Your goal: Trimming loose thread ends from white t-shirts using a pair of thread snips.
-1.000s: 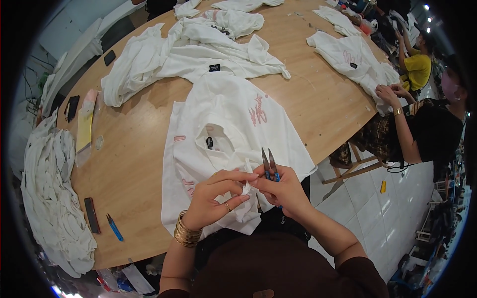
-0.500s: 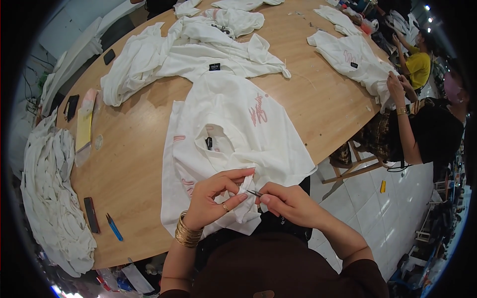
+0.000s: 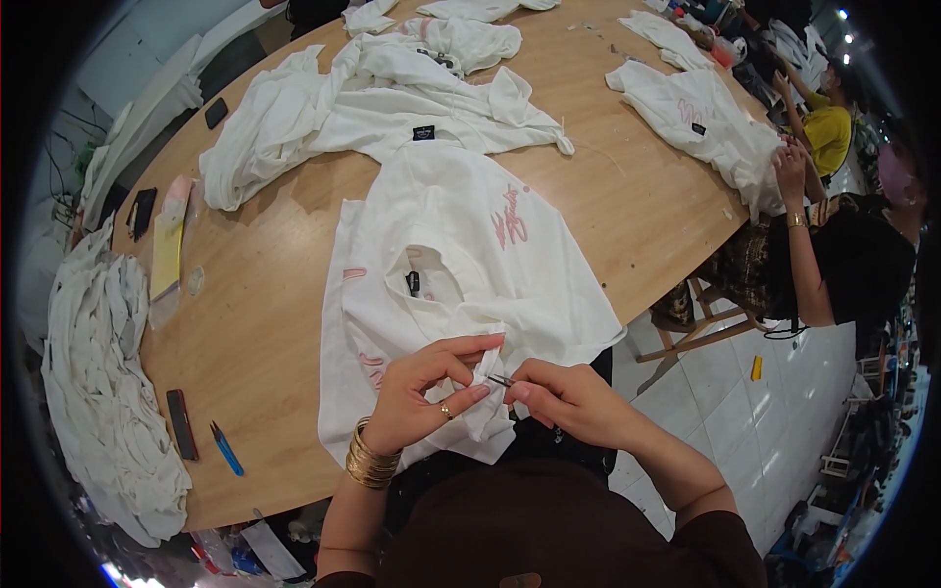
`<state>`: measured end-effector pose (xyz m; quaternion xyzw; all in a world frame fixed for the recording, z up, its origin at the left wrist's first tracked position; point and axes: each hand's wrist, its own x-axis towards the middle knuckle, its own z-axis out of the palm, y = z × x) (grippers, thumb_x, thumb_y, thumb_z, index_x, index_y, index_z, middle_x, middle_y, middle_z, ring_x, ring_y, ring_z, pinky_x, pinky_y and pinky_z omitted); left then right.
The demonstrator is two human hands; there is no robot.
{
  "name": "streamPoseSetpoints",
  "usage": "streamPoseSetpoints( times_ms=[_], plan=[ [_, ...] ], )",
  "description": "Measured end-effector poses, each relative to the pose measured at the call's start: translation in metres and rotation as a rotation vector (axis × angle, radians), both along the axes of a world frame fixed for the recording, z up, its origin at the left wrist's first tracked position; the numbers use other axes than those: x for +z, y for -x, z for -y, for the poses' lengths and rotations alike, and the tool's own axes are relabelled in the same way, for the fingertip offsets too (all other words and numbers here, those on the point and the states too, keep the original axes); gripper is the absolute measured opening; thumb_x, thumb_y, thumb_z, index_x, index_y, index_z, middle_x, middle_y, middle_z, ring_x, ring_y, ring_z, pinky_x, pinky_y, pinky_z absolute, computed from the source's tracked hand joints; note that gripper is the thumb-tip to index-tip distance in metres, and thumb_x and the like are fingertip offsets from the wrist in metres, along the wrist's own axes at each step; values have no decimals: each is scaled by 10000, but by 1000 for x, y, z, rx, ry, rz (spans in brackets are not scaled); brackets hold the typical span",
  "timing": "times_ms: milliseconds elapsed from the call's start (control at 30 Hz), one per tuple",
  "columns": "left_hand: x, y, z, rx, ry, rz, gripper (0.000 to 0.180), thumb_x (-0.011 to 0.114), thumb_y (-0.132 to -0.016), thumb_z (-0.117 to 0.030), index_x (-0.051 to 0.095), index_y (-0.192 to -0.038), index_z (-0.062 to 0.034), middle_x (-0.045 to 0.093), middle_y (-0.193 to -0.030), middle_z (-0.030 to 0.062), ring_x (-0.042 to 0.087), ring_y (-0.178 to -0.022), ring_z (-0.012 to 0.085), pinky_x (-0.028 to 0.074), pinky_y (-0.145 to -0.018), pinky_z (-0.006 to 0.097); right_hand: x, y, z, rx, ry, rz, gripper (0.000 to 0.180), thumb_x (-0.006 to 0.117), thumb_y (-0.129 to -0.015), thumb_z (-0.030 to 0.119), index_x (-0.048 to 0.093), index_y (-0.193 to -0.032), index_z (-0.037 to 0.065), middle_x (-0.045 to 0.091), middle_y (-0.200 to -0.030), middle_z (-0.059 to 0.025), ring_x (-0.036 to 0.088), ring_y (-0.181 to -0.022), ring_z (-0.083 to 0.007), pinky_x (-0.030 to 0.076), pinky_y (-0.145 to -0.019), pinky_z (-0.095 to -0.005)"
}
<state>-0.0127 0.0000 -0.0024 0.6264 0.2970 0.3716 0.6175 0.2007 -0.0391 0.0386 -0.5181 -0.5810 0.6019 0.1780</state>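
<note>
A white shirt (image 3: pixel 458 201) with pink lettering is spread over the table edge and hangs toward my lap. Its neck opening, with a black label inside, faces up. My left hand (image 3: pixel 420 390), with bracelets at the wrist, pinches a narrow fold of the shirt's fabric between thumb and fingers. In my right hand (image 3: pixel 569 400) is a small dark metal tool with a pointed tip (image 3: pixel 501 380), touching or very close to that fold. My fingers hide the rest of the tool, so its exact kind cannot be seen.
The wooden table (image 3: pixel 265 343) holds more white garments (image 3: pixel 392 93) at the back and a piled stack (image 3: pixel 103 382) at left. Blue tweezers or snips (image 3: pixel 226 449), a dark oblong case (image 3: pixel 181 424) and a yellow pad (image 3: pixel 167 257) lie there. A seated co-worker (image 3: pixel 843 260) handles another white garment (image 3: pixel 696 127) at right.
My hands and the shirt stay almost where they were. At right, the co-worker's hands have lifted slightly and shifted at the white garment.
</note>
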Motion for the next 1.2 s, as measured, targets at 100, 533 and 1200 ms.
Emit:
streamPoseSetpoints(
  times_ms=[100,533,1200],
  plan=[
    [1,-1,0,-6,-5,-1,157,673,-787,11,536,-712,-8,585,-1228,161,587,-1071,197,464,-934,312,-5,2,0,-34,6,-98,320,469,-977,328,567,-922,28,481,-583,-56,468,-548,-135,384,-533,-297],
    [3,-1,0,-14,35,5,161,670,-790,10,534,-707,-11,587,-1232,154,594,-1047,183,456,-937,310,-9,0,-4,-36,172,-201,362,400,-1004,289,556,-787,45,429,-539,30,366,-482,-39,311,-478,-209],
    [6,1,-2,-89,-100,-106,136,687,-780,-24,560,-732,-8,586,-1245,140,594,-1084,204,479,-850,296,-7,1,-7,5,144,-83,385,418,-997,334,559,-778,50,418,-517,30,376,-477,-47,317,-472,-217]
  ],
)
